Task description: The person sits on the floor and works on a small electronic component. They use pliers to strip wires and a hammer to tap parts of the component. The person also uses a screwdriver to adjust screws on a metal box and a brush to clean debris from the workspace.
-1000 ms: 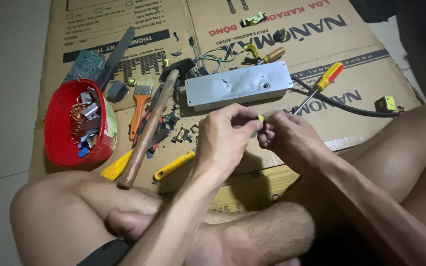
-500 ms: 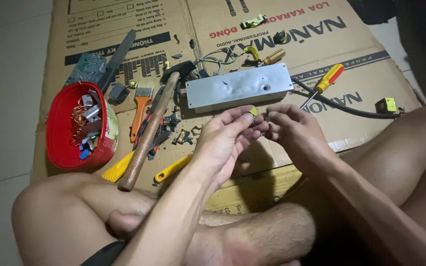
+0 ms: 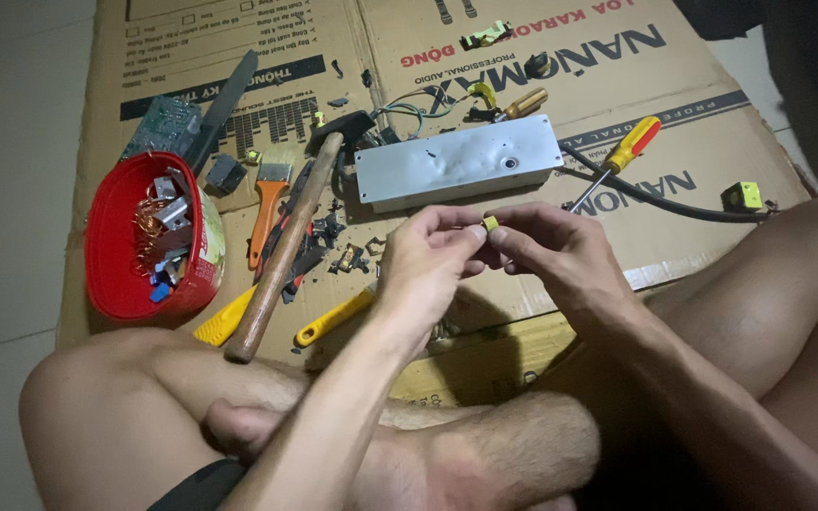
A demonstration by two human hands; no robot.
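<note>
Sitting cross-legged at the near edge of a flattened cardboard sheet (image 3: 712, 142), the person holds both hands together above the cardboard, just in front of a grey metal box (image 3: 456, 170). The left hand (image 3: 428, 265) and the right hand (image 3: 560, 251) meet fingertip to fingertip, and between them sits a small yellow part (image 3: 490, 223), pinched by the thumbs and forefingers of both hands. The other fingers of each hand are curled loosely inward.

The grey metal box lies near the middle of the cardboard, with a few thin wires (image 3: 409, 106) coming out behind it and a black cable (image 3: 655, 199) running off towards the right edge. A screwdriver with a red and yellow handle (image 3: 617, 156) lies across that cable, just right of the box. Near the right edge sits a small yellow block (image 3: 742, 196).

Towards the left edge stands a red bowl (image 3: 111, 274) filled with copper wire and small metal bits. Beside it a wooden-handled hammer (image 3: 286, 255) lies slanted, its head near the box's left end, and an orange-handled brush (image 3: 267, 203) lies just left of the hammer. A yellow-handled tool (image 3: 333, 317) rests near the left wrist. A green circuit board (image 3: 161, 125) and a dark blade (image 3: 224, 104) lie near the far left corner. Small dark scraps are strewn between the hammer and the box.
</note>
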